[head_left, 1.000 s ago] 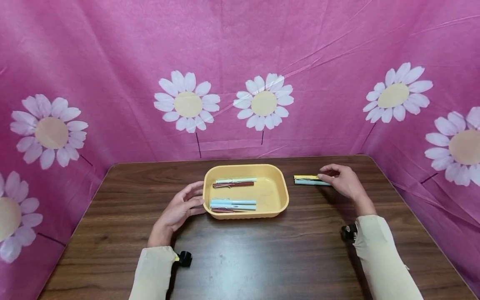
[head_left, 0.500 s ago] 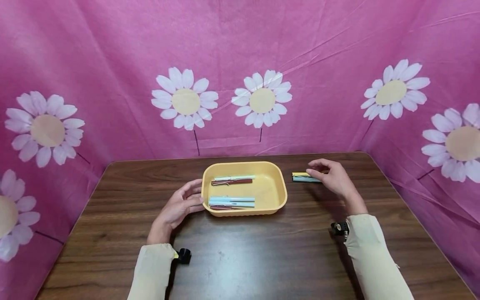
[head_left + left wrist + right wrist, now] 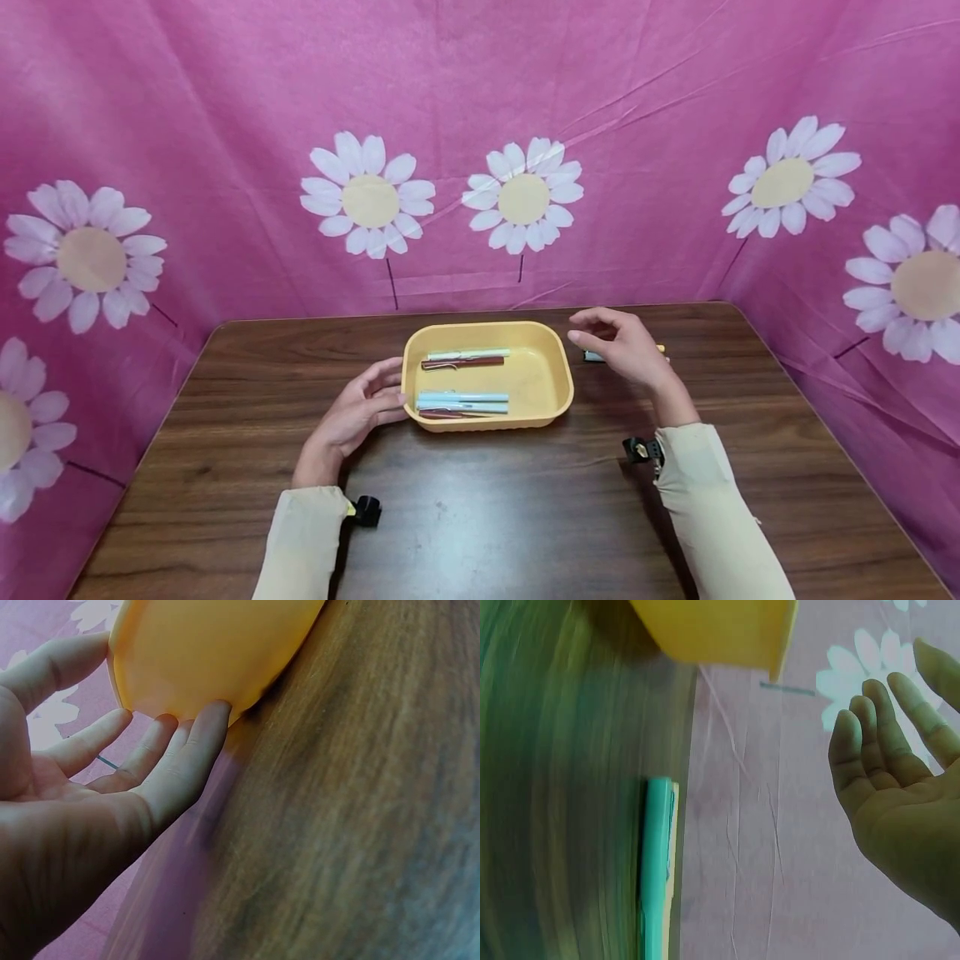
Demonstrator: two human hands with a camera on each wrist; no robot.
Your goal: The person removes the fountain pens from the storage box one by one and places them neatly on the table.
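A yellow plastic tray point(image 3: 536, 381) sits on the table with several capped pens inside. A pale green pen point(image 3: 480, 353) and a dark red pen point(image 3: 474, 362) lie towards its back; light blue pens point(image 3: 465, 398) and another dark red one point(image 3: 442, 414) lie along the front. My left hand point(image 3: 356, 414) touches the tray's left end with extended fingertips and thumb. Just right of the tray, my right hand point(image 3: 628, 348) hovers with loose fingers and holds nothing. Beneath it, partly hidden, lie a light blue pen point(image 3: 656, 847) and a yellow pen point(image 3: 661, 348), side by side.
The brown wooden table point(image 3: 480, 517) carries all of this. A pink cloth point(image 3: 450, 67) printed with white flowers hangs behind it and at both sides. Black wrist straps point(image 3: 367, 511) show at both sleeves.
My right hand has moved left from over the two table pens towards the tray's right end, leaving them on the table. My left hand keeps its place at the tray.
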